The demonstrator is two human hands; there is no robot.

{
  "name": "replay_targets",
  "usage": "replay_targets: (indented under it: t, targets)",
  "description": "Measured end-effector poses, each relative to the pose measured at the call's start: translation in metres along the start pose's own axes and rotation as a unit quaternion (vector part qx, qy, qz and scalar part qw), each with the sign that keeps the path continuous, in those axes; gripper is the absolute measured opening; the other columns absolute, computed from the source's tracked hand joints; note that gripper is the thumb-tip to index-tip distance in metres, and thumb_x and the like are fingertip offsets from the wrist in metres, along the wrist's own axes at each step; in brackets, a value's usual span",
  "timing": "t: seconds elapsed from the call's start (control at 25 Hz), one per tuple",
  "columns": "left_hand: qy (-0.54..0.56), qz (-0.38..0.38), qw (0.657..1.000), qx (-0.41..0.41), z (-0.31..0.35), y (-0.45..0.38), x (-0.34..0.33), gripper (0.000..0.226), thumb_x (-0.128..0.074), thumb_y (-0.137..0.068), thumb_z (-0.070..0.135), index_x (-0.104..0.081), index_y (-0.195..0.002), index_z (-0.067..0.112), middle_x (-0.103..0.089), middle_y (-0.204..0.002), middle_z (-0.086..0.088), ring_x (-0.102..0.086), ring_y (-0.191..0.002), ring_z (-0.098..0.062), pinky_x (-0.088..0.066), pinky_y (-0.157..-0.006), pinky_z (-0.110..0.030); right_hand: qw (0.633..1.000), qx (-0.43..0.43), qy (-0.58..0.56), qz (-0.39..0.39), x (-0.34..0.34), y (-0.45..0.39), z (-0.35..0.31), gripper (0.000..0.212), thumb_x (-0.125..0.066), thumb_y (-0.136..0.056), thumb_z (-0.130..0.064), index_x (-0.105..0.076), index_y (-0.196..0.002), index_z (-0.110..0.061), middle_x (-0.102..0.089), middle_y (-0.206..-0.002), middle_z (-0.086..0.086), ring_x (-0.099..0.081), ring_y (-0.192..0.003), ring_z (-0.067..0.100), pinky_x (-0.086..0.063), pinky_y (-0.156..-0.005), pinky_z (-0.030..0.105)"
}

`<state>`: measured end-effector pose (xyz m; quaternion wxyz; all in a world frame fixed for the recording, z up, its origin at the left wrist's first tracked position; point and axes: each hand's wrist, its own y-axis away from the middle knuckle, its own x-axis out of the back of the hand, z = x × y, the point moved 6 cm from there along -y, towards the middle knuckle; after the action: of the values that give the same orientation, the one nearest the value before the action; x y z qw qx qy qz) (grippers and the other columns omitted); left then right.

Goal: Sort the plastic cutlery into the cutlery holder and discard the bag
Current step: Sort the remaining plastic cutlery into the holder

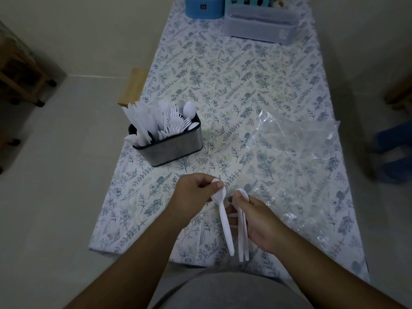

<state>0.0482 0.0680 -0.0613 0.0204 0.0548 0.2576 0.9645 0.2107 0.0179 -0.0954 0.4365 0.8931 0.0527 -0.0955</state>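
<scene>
Sorting, last spoons: left hand pinches one spoon; right hand grips two spoons. Next: carry to holder, 11 o'clock; empty bag awaits discard.

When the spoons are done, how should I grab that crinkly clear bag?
Pinch the clear bag at its raised, crumpled far-left corner, coming from above with the right hand. It lies nearly flat on the tablecloth, so that puckered corner probably offers the easiest fold to catch.
</scene>
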Motion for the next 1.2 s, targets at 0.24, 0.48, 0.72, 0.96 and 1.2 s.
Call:
replay_targets:
  t: [0.24, 0.48, 0.72, 0.96, 1.2]
  targets:
    - [-0.066, 0.025, 0.997, -0.041, 0.005, 0.008, -0.021, 0.017, -0.086, -0.075, 0.015, -0.070, -0.081, 0.011, -0.073, -0.075, -0.008, -0.071, -0.065, -0.020, -0.060, -0.060, -0.028, 0.988, -0.058, -0.125, -0.068, -0.022, 0.001, 0.001, 0.080, -0.026, -0.094, -0.074, -0.064, -0.130, -0.013, -0.072, -0.117, 0.022, -0.069, -0.102, 0.034, -0.053, -0.096, 0.051]
    - [-0.200, 0.108, 0.963, -0.141, 0.014, 0.023, -0.027, 0.011, -0.072, -0.090, 0.031, -0.074, -0.100, 0.028, -0.062, -0.091, 0.011, -0.061, -0.080, -0.002, -0.049, -0.068, -0.014, 0.977, -0.037, -0.207, 0.018, -0.015, -0.007, -0.007, 0.056, -0.037, -0.105, -0.051, -0.060, -0.134, -0.009, -0.070, -0.089, 0.011, -0.058, -0.071, 0.020, -0.047, -0.066, 0.034]
    - [-0.250, 0.052, 0.954, -0.156, 0.012, 0.042, -0.034, 0.013, -0.072, -0.087, 0.028, -0.071, -0.100, 0.027, -0.063, -0.096, 0.012, -0.058, -0.080, 0.001, -0.044, -0.068, -0.006, 0.964, -0.094, -0.241, 0.056, -0.023, -0.003, -0.011, 0.058, -0.040, -0.105, -0.050, -0.063, -0.119, 0.001, -0.072, -0.116, 0.023, -0.070, -0.109, 0.033, -0.054, -0.091, 0.044]
    - [-0.306, 0.014, 0.942, -0.136, 0.008, 0.030, -0.030, 0.018, -0.066, -0.092, 0.020, -0.074, -0.107, 0.024, -0.074, -0.096, 0.008, -0.066, -0.081, -0.003, -0.051, -0.074, -0.016, 0.952, -0.116, -0.283, 0.013, -0.029, -0.005, -0.003, 0.036, -0.045, -0.104, -0.025, -0.066, -0.120, -0.001, -0.068, -0.111, 0.016, -0.066, -0.103, 0.030, -0.048, -0.103, 0.045]
    - [-0.216, 0.045, 0.962, -0.158, 0.042, 0.023, -0.019, 0.016, -0.062, -0.097, 0.024, -0.074, -0.107, 0.027, -0.073, -0.091, 0.016, -0.065, -0.082, 0.008, -0.047, -0.071, -0.004, 0.978, 0.035, -0.207, 0.003, -0.033, -0.003, -0.040, 0.031, -0.046, -0.106, -0.021, -0.067, -0.126, -0.011, -0.075, -0.119, 0.013, -0.070, -0.113, 0.026, -0.053, -0.097, 0.043]
